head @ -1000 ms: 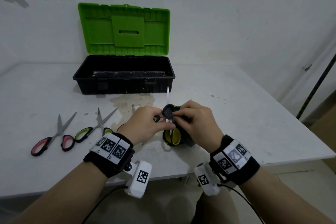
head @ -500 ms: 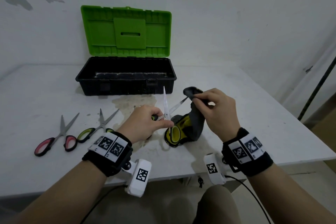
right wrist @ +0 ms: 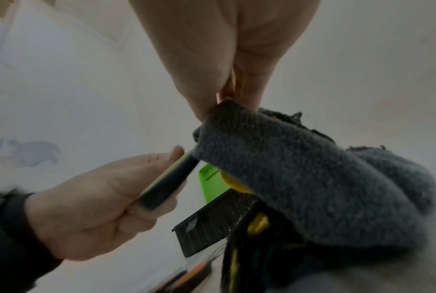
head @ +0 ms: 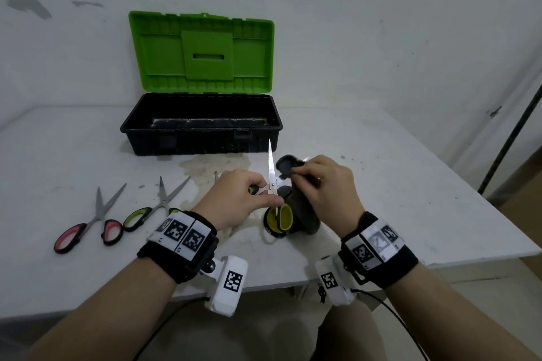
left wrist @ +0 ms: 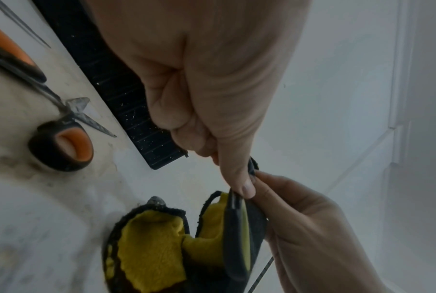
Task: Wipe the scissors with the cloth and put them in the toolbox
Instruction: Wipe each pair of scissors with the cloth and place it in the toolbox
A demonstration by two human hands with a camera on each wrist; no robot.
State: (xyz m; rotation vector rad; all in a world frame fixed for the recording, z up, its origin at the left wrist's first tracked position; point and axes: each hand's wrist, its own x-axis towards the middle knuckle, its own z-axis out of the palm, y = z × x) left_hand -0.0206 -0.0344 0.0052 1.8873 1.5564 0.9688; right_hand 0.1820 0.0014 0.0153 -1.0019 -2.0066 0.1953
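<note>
My left hand (head: 259, 195) grips the black-and-yellow handles of a pair of scissors (head: 271, 173) held over the table, blades apart. One blade points straight up; the other is wrapped in the cloth. My right hand (head: 297, 170) pinches a fold of the grey-and-yellow cloth (head: 296, 218) around that blade, near the pivot. The rest of the cloth hangs down onto the table. In the right wrist view my fingers (right wrist: 237, 89) pinch the grey cloth (right wrist: 299, 178) beside the scissors handle (right wrist: 167, 182). Behind the hands stands the black toolbox (head: 202, 142), its green lid (head: 202, 53) up.
Pink-handled scissors (head: 88, 224) and green-handled scissors (head: 152, 209) lie on the white table (head: 396, 199) at the left. Orange-handled scissors (left wrist: 59, 146) lie under my left hand. The table's front edge is close to my wrists; a dark pole (head: 510, 138) stands at the right.
My right hand slid the cloth out to the blade's tip, then came back down toward the pivot. My left hand kept holding the scissors nearly still.
</note>
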